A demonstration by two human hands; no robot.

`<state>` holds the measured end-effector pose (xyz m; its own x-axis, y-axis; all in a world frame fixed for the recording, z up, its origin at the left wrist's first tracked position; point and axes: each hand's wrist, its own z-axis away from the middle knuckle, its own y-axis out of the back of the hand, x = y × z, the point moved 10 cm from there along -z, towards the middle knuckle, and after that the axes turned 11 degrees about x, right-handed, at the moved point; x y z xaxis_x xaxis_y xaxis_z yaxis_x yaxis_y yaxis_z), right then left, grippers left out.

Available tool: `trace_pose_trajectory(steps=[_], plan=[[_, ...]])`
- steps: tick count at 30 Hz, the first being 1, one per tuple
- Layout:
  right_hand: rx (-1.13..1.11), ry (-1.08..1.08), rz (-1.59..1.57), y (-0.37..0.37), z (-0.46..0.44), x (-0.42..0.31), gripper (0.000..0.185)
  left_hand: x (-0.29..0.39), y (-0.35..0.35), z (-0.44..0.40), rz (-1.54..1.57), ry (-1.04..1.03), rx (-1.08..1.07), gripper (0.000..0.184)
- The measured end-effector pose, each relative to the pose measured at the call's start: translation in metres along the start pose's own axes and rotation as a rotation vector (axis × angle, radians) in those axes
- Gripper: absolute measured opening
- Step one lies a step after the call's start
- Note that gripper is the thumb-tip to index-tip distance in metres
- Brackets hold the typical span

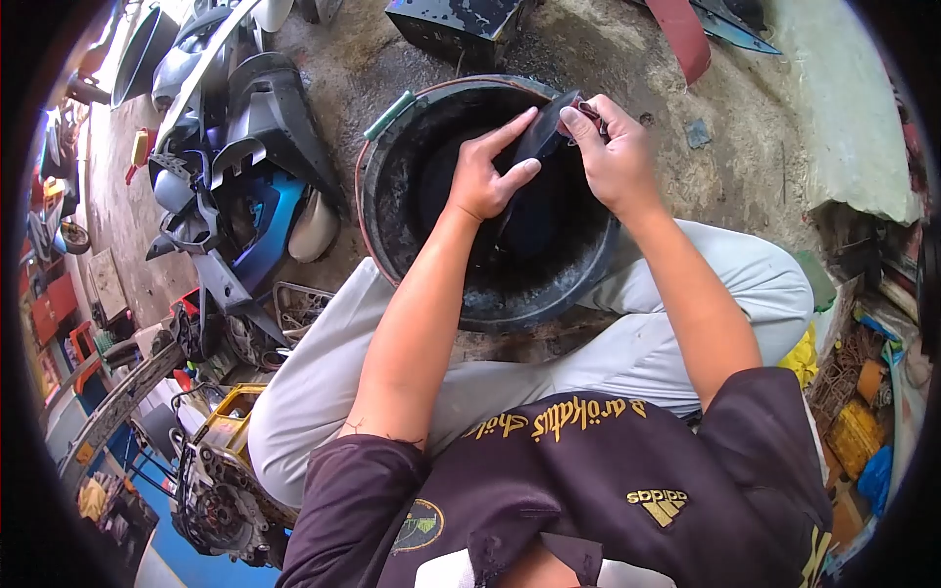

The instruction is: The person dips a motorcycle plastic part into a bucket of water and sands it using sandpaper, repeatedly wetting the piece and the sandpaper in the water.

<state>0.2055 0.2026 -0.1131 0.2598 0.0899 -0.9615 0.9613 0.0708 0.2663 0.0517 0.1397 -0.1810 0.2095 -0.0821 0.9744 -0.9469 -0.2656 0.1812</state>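
Note:
A black bucket (377, 211) with dark liquid in it stands between my bent legs. Over its far right side I hold a dark, smooth plastic panel (545, 129) at a tilt. My left hand (485, 169) grips the panel's left side, thumb and forefinger apart across it. At the panel's upper right end, my right hand (619, 157) is closed with thumb against fingers on a small folded dark red piece (586, 110) that looks like sandpaper. The fingers hide part of this piece. The panel's lower end is hard to make out against the dark bucket.
The bucket's wire handle with a green grip (390, 115) rests along its rim. Motorcycle fairings (270, 127) are piled on the left, above an engine (230, 495). A black box (461, 29) stands beyond the bucket, and a red strip (681, 39) lies at far right.

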Motion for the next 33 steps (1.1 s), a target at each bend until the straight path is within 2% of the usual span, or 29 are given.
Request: trace_pose_trajectory(steps=[4,9,13,16,17,21,25,28,29,33], plan=[[-0.035,-0.077,0.068,0.005,-0.025,0.006,0.019,0.0,0.0,0.001,0.049,0.019,-0.014,0.068],[-0.041,0.025,0.052,-0.001,-0.001,-0.005,0.02,0.001,-0.001,0.0,0.028,0.007,-0.014,0.068],[-0.048,0.009,0.093,-0.002,-0.008,-0.01,0.018,-0.001,0.002,0.0,0.024,-0.011,-0.01,0.068],[-0.1,0.098,0.204,-0.005,0.013,-0.013,0.018,0.0,0.002,0.0,0.023,-0.03,-0.006,0.068],[-0.078,0.127,0.15,-0.005,0.014,-0.009,0.018,0.0,0.0,-0.001,0.029,-0.021,-0.011,0.068],[-0.03,0.045,0.076,-0.002,-0.003,-0.015,0.019,0.0,0.002,0.003,0.019,-0.025,-0.007,0.067],[-0.077,0.102,0.209,-0.002,0.008,-0.019,0.018,0.003,0.002,0.001,0.04,-0.012,-0.017,0.066],[-0.027,0.064,0.175,0.002,-0.007,-0.018,0.017,0.001,0.002,0.001,0.02,-0.02,-0.007,0.066],[-0.015,0.073,0.112,0.001,-0.007,-0.013,0.018,-0.001,0.002,0.005,0.029,-0.01,-0.006,0.066],[-0.028,0.181,0.178,-0.003,0.009,-0.024,0.018,0.003,0.002,0.0,0.045,-0.012,-0.006,0.066]])
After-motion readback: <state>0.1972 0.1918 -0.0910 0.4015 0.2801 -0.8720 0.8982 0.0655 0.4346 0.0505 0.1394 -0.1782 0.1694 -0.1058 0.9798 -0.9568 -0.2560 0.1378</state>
